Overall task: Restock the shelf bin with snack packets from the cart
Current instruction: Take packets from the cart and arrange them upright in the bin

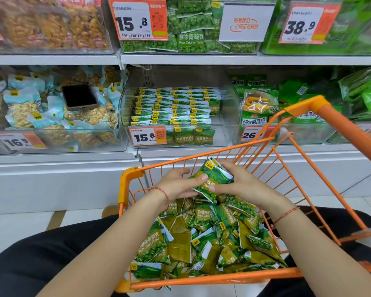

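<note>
Fingers of both hands, left hand point(176, 185) and right hand point(242, 185), hold a small stack of garlic pea packets point(214, 179) above the orange cart point(201, 281). This looks like the gathering step. Next, lift them to the clear bin point(229, 116) at 12 o'clock and line them up.

The cart point(334, 116) is bright orange wire. Its snack packets point(204, 239) are green and olive-yellow, printed with peas, white lettering and yellow logo tags. The price label point(148, 136) on the clear shelf bin point(227, 112) is white and orange with black digits. A red string bracelet point(164, 192) circles each wrist.
</note>
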